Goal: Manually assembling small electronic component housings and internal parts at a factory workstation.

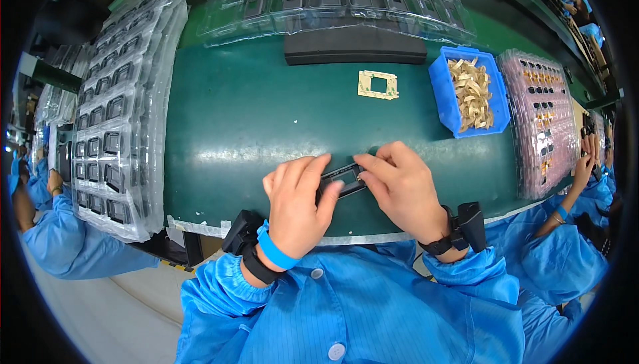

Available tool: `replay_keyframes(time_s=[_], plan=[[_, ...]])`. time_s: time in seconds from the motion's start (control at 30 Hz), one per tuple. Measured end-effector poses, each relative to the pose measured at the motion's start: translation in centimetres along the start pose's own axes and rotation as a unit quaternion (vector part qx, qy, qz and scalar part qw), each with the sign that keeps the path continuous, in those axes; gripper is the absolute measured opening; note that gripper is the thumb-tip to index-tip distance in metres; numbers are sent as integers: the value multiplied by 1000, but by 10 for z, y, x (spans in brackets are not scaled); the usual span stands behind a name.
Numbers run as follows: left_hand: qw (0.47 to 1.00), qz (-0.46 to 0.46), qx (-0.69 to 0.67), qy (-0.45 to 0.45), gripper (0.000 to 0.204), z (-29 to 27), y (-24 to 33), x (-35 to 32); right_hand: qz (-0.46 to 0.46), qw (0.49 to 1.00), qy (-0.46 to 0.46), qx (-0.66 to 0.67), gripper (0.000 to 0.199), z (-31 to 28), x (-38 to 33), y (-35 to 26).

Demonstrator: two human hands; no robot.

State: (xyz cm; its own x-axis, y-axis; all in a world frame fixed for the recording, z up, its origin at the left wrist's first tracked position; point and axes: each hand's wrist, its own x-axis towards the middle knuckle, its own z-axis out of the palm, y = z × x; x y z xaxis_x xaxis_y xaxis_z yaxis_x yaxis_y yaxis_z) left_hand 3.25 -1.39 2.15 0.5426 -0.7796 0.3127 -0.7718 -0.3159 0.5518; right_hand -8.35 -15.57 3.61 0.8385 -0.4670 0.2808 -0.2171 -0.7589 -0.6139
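A small black rectangular frame-like part [343, 179] with a window in its middle is held low over the near side of the green table. My left hand [295, 201] grips its left end between thumb and fingers. At the other end, my right hand [406, 187] pinches the part's right edge with thumb and forefinger. Whether a smaller piece is also in the right fingertips cannot be made out. Farther off on the table lies a flat cream-coloured plate [365, 85] with a square hole and green marks.
A blue bin [504, 103] full of tan strips stands right, beside pink trays [524, 139] of small parts. Clear trays [152, 144] of black frames are stacked left; more trays [313, 7] lie behind a dark bar [355, 49]. Co-workers in blue sit on both sides.
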Motion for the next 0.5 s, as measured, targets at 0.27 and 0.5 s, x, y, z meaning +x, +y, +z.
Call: replay_keyframes(time_s=[0.27,0.5], plan=[[997,-26,-72,-30,69,1,-6,-10,-98,992,-44,-71,27,4,-6,6],[996,16,-81,-23,45,7,-8,-11,-47,999,-18,-3,17,14,-4,1]])
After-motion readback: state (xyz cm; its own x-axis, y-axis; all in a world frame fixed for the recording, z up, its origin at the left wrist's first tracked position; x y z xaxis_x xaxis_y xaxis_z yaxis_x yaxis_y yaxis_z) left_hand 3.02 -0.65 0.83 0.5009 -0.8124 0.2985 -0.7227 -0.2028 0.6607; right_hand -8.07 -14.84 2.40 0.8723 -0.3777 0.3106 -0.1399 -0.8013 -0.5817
